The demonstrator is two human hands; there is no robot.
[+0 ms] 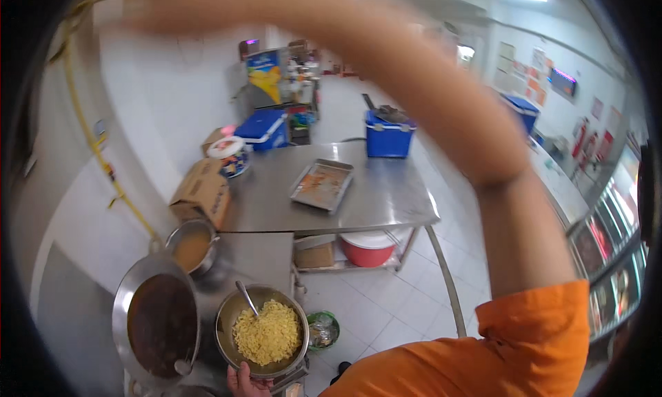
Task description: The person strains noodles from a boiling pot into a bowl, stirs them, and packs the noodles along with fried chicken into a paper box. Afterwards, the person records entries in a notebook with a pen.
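I have the left hand (pixel 248 383) closed on the near rim of the bowl (pixel 223 324); the right hand (pixel 155 14) blurs at upper left, its grip I cannot tell; the bowl, just beside one wide pan (pixel 122 318), holds yellow food (pixel 269 335), lumpy, heaped, with one utensil (pixel 247 299); I count three coolers (pixel 389 140), one tray (pixel 303 185).

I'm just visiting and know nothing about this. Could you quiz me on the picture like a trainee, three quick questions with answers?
1. Which hand is at the rim of the bowl of yellow noodles?
2. True or false: the sleeve on the raised arm is blue.
3. What lies on the far table between the brown box and the blue cooler at its right end? A) kettle B) metal tray C) frying pan

Key: 1. The left hand. 2. False; it is orange. 3. B.
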